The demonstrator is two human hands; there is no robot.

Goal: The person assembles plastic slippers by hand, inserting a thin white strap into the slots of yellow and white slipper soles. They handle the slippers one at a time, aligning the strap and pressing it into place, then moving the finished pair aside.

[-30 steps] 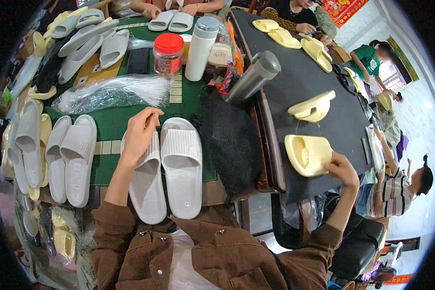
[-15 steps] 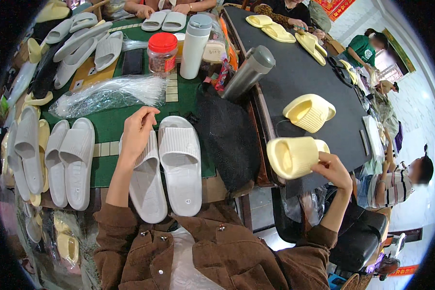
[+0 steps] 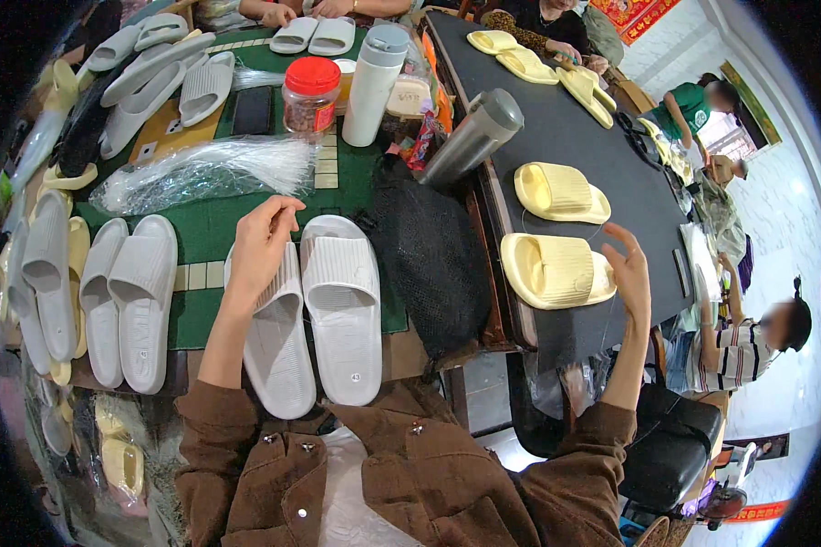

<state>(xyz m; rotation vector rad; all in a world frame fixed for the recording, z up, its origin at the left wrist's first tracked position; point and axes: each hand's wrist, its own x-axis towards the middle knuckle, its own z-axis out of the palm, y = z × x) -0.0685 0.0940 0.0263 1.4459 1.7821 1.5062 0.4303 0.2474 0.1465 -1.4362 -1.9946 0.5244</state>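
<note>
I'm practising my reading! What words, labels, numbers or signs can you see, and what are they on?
I don't copy out writing, but here is where it shows:
Right gray slipper of the middle pair: a round sticker with a tiny marking.
Red-lidded jar: a label, too small to read.
Red banner, top right: gold shapes, cut off and blurred.
Green shirt: a pale print, too blurred.

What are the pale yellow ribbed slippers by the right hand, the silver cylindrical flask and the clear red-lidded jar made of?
Pale yellow slippers: probably matte moulded foam or rubber; thick, one-piece look. Silver flask: likely satin metal, judging by sheen. Red-lidded jar: glossy plastic or glass; contents show through.
</note>
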